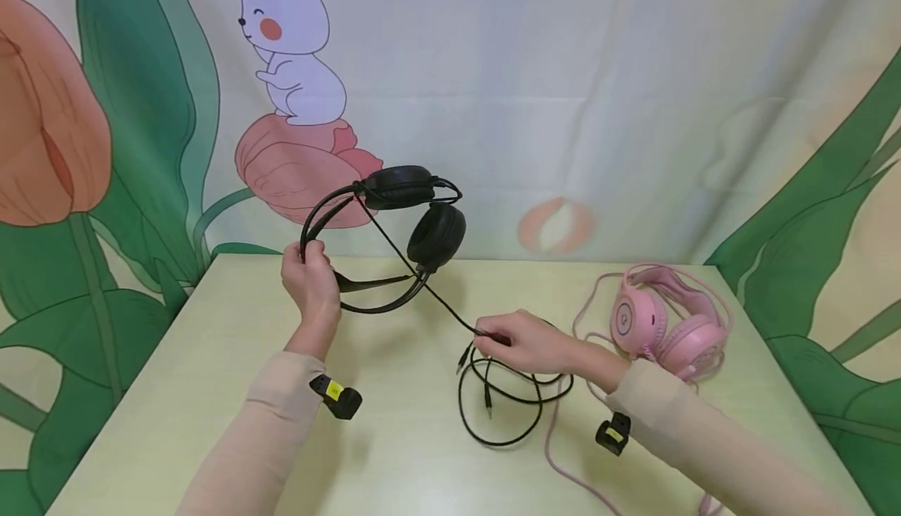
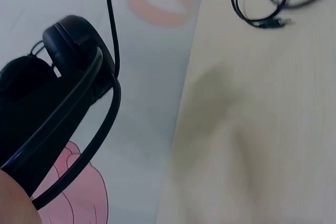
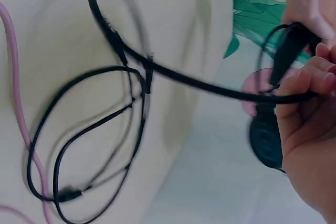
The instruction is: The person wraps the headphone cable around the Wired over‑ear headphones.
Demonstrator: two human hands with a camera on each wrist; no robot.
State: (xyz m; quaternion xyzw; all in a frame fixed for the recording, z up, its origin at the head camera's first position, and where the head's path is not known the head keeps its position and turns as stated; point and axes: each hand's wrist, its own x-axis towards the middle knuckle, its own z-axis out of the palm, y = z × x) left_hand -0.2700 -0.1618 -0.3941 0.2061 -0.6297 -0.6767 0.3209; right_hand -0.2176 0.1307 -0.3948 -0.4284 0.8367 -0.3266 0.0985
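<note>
My left hand (image 1: 310,285) grips a pair of black headphones (image 1: 400,188) by the headband, lifted above the table with the ear cups pointing right. The left wrist view catches the headband (image 2: 86,153) up close and part of that hand. A thin black cable (image 1: 448,306) runs down from the headphones to my right hand (image 1: 528,344), whose curled fingers hold it. Beyond the grip, the cable drops in loose loops (image 1: 500,444) onto the table, with small plugs (image 1: 489,400) at its ends. In the right wrist view the held cable (image 3: 210,88) stretches across from the fingers to the loops.
Pink headphones (image 1: 637,320) lie at the table's right side, beside my right forearm. Their pink cable (image 1: 573,478) trails toward the front edge and passes by the black loops. A printed curtain (image 1: 479,55) with a rabbit and flowers hangs behind the pale table (image 1: 211,360).
</note>
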